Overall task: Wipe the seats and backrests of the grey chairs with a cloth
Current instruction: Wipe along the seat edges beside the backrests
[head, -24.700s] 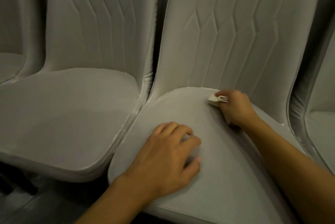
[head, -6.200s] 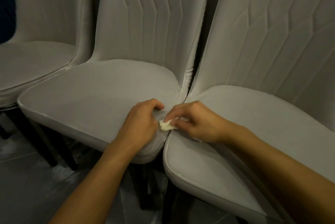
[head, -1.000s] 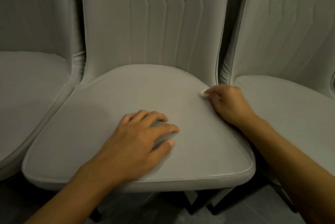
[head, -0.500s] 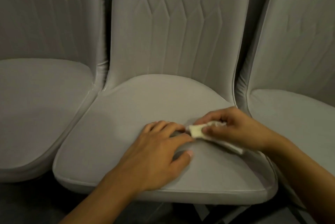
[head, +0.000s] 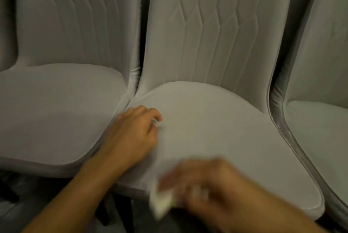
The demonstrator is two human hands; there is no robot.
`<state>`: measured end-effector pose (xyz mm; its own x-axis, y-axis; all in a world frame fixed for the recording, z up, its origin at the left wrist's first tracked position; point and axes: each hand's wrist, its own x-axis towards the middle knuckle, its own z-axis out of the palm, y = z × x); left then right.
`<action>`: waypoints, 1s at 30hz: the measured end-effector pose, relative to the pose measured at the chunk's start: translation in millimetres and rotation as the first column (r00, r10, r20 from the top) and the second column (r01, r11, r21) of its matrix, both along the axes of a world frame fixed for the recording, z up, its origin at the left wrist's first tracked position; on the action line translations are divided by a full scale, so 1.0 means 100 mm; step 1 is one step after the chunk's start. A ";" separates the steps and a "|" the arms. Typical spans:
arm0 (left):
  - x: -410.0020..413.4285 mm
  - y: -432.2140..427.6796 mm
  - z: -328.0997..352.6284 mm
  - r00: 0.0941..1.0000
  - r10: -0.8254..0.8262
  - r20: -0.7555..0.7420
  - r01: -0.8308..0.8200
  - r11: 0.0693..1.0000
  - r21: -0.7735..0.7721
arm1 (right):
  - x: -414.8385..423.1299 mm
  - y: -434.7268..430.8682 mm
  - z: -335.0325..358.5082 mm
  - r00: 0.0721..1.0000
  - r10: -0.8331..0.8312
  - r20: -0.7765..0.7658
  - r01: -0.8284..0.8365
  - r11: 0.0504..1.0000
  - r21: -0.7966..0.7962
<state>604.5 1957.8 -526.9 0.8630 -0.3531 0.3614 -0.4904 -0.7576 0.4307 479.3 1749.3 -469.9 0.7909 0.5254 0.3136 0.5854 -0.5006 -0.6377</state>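
Observation:
A grey padded chair stands in the middle, its seat (head: 216,125) below a stitched backrest (head: 216,31). My left hand (head: 133,136) rests on the seat's left side near the seam with the neighbouring chair, fingers loosely bent on the fabric. Blurred by motion, my right hand (head: 209,187) is at the seat's front edge and holds a small pale cloth (head: 162,202), which sticks out to the left past the front rim.
Another grey chair (head: 56,112) stands tight against the left side, and a third chair (head: 320,129) against the right. Dark chair legs and floor (head: 22,204) show below the front edges.
My right hand has swept the cloth from the seat's middle down to its front edge. My left hand has slid toward the seat's left edge. The view shifted left.

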 end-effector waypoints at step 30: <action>0.19 0.57 -0.20 0.965 0.259 -0.029 -0.258 0.966 0.031 | 2.09 0.73 -0.42 0.900 -0.416 0.133 0.436 0.836 -0.334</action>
